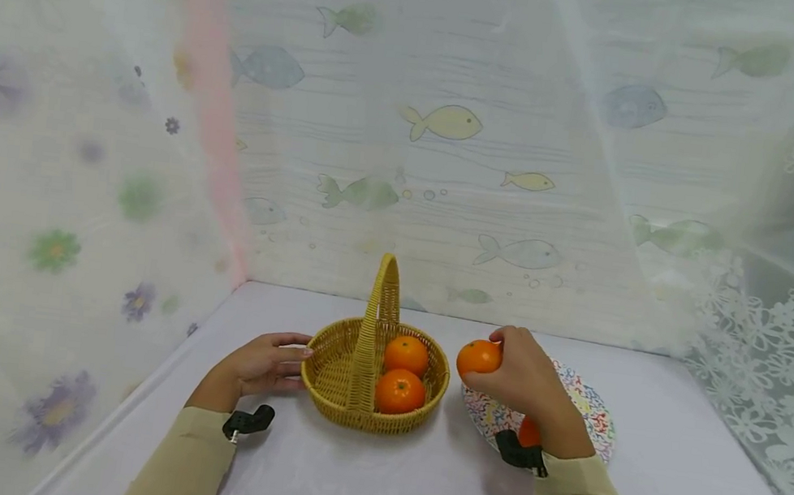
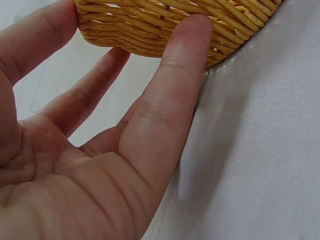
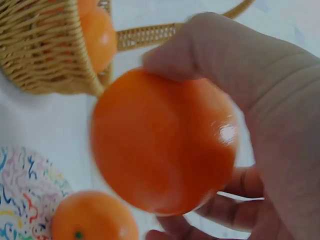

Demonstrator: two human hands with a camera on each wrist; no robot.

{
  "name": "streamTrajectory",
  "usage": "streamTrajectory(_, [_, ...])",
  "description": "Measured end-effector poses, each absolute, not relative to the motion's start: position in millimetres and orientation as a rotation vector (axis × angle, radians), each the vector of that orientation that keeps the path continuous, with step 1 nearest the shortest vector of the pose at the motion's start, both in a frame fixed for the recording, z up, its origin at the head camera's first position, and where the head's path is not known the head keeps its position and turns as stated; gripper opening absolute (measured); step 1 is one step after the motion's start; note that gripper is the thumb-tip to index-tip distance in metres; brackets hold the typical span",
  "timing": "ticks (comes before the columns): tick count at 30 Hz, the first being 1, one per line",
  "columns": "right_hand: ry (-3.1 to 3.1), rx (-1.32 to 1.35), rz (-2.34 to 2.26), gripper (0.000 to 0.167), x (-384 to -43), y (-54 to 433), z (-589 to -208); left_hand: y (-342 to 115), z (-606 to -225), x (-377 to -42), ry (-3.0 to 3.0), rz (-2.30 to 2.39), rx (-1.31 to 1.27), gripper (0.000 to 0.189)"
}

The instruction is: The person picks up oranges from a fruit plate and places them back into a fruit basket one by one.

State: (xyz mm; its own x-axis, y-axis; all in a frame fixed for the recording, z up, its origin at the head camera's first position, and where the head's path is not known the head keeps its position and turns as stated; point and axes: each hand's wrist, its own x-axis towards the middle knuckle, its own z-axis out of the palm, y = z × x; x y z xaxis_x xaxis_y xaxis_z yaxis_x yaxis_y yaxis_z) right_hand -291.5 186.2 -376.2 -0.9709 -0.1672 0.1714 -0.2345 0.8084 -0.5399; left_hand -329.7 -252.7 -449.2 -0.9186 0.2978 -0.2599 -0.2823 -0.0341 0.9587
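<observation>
A yellow wicker basket [image 1: 366, 420] with a tall arched handle stands on the table, and two oranges [image 1: 401, 392] lie in its right half. My left hand [image 1: 271, 365] rests its fairly straight fingers against the basket's left side; in the left wrist view the fingertips touch the weave [image 2: 145, 30]. Between thumb and fingers, my right hand [image 1: 525, 380] holds another orange [image 3: 165, 145] in the air, right of the basket and over the edge of a patterned plate [image 1: 601, 422]. One more orange [image 3: 95, 220] lies on that plate, mostly hidden by the right wrist in the head view.
A white cloth [image 1: 369, 489] covers the table. Behind it hangs a pale curtain [image 1: 393, 149] printed with fish, and flowered sheets [image 1: 57, 258] close off the left side. White lacy fabric [image 1: 787, 374] borders the table on the right.
</observation>
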Motion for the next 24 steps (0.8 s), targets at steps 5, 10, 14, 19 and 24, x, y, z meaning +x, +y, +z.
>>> streamTrajectory(5, [-2.794,0.331,0.849,0.066,-292,176,-368,-253,-449,-328,1.859,2.009,0.017,0.057])
streamTrajectory(10, [-2.715,0.371,0.893,0.063,-294,166,-363,-253,-448,-328,1.867,2.004,-0.002,0.060])
streamTrajectory(14, [-2.663,0.375,0.985,0.061,-293,156,-359,-253,-448,-329,1.864,2.000,0.023,0.061])
streamTrajectory(19, [-2.603,0.387,1.089,0.065,-291,145,-355,-254,-447,-328,1.855,2.004,0.033,0.059])
streamTrajectory(24, [-2.578,0.382,1.189,0.071,-290,138,-357,-254,-448,-329,1.859,2.002,0.024,0.060])
